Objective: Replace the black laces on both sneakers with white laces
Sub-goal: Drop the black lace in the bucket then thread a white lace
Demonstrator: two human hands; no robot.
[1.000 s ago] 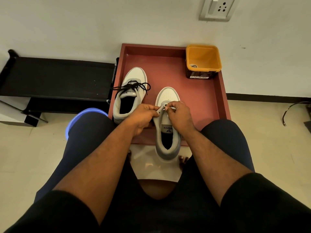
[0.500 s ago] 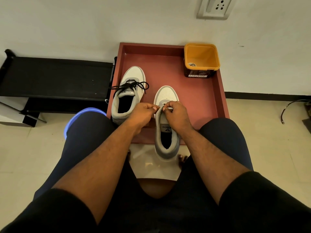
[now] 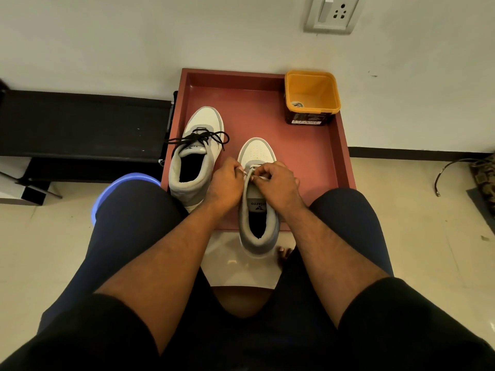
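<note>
Sneaker under the fingers (image 3: 256, 152): white toe, grey collar; we find it on the red tray (image 3: 316, 156), its heel overhanging the tray's near edge.
White lace (image 3: 247, 175): we see a pale strand at the lowest eyelets, running between the two sets of fingertips.
Left hand (image 3: 223, 187): fingers curled, tips pinching the lace at the sneaker's left eyelet row.
Right hand (image 3: 278, 183): fingers curled, thumb and forefinger pinching the lace just across the tongue from the left fingertips.
Second sneaker (image 3: 197, 156): left of the left hand's knuckles, on the same tray; we note its black lace (image 3: 199, 139) tied in a loose bow.
Yellow tub (image 3: 312, 96): well beyond the right fingers, in the tray's far corner; we cannot tell its contents.
Wall socket (image 3: 332, 13): on the wall, far past both hands.
</note>
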